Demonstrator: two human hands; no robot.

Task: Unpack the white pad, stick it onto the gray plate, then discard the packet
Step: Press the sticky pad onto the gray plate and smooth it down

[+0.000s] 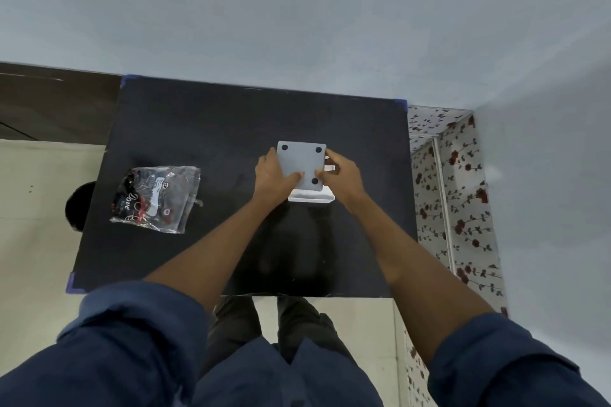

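Note:
A square gray plate [301,162] with black dots at its corners is held over the middle of the black table. My left hand [275,175] grips its left edge with the thumb on its face. My right hand [340,175] grips its right edge. Under the plate lies a white pad or tray [310,197], only its near edge showing. A clear plastic packet [157,198] with dark printed contents lies on the table's left part, apart from both hands.
The black table top [215,129] has blue tape at its corners and stands against a pale wall. A floral-patterned surface [453,195] borders it on the right. A dark round object [77,205] sits on the floor by the left edge.

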